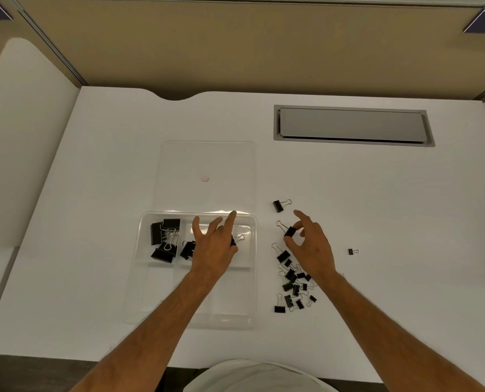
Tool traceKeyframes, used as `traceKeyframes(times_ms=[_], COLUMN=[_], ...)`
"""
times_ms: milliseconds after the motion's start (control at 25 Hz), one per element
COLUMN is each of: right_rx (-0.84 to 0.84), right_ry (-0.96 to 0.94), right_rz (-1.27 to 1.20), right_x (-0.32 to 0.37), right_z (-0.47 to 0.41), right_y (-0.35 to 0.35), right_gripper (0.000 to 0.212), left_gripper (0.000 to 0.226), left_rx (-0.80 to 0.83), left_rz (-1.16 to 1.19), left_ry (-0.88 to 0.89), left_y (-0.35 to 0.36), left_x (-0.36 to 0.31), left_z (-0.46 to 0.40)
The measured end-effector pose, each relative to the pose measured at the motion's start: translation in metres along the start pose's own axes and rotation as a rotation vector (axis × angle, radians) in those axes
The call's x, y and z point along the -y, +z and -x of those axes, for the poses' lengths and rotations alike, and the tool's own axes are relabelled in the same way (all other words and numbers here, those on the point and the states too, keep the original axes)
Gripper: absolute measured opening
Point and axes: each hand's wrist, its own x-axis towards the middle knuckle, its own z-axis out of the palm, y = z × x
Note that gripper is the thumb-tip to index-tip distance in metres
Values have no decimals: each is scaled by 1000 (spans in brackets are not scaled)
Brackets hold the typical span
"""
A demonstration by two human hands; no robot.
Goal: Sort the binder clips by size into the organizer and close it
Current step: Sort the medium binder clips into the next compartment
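The right hand is pinching a medium clip for sorting, while the left hand, fingers spread, is dropping another clip into the organizer.

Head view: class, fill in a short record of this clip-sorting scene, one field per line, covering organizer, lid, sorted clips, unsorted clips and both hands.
organizer: clear divided tray on white desk
lid: open, flat behind tray
sorted clips: large clips in far-left compartment
unsorted clips: loose pile right of tray
left hand: over tray, fingers spread, a clip under it
right hand: pinches a held clip
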Motion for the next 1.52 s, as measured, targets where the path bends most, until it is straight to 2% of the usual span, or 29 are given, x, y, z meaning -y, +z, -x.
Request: traceKeyframes(times_ms=[80, 280, 560, 720, 800, 920, 1040, 1240, 1360, 1520], right_rx=[-14, 69, 99, 77, 84, 13, -71, -99, -95, -126], right_ry=[-29, -267, -449, -477, -487, -410, -253, -96, -24, 20], right_rz=[-29, -4, 405, 421, 344, 127, 26, -21, -35, -57], right_x=[13, 54, 55, 52, 53, 50, 32, -6, -23, -38], right_z=[4, 9, 3, 0, 1, 4, 7, 27, 39, 49], right_y=[4, 28, 63, 65, 59, 41, 18, -12, -22, -28], right_gripper=[74, 82, 88, 96, 94, 76, 66, 76, 78, 78], left_gripper=[90, 87, 85, 82, 79, 69, 58, 70, 54, 33], left_rx=[-4, -69, -123, -134, -149, -181, -164, 47, 119, 121], left_rz=[34, 170, 243, 256, 270, 301, 298, 220, 76, -88], left_ry=[-13, -65, -117, -135, -129, -98, -12, 59, 99, 85], left_y=[-1, -10, -10, -5, -6, -9, -13, -16, -7, 6], left_x=[0, 2, 7, 9, 7, -1, -20, -72, -90, -101], left_z=[2, 8, 27, 30, 26, 12, -15, -79, -107, -121])
